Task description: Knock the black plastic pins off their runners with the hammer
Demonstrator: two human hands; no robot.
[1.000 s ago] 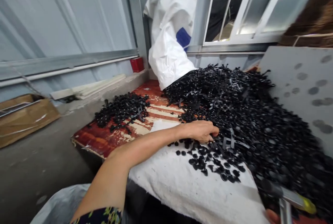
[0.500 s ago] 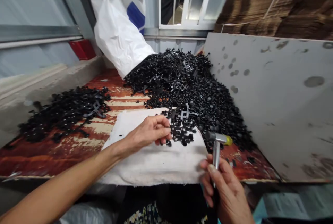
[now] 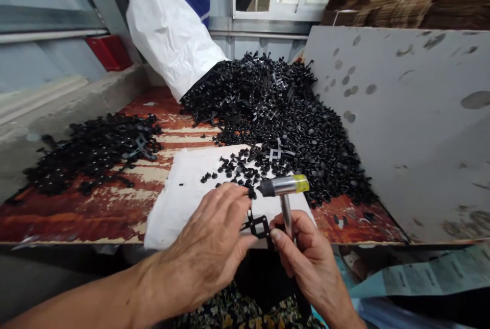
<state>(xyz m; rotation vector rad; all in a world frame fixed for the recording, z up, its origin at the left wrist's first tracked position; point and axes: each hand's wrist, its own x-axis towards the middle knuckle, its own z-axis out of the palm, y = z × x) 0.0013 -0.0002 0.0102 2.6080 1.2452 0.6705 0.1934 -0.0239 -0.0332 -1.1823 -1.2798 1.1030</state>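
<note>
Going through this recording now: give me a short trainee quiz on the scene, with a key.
1. Multiple choice: which hand holds the hammer? a) left b) right c) neither
2. True or false: the mouth of the white sack meets the larger heap of black parts.
3. Fill in: the hammer head's ____ end points toward the left hand; its yellow end points away.

Key: 1. b, the right hand; 2. true; 3. black.

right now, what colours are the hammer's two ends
Hammer: black left end, yellow right end; the head view shows it best.
</note>
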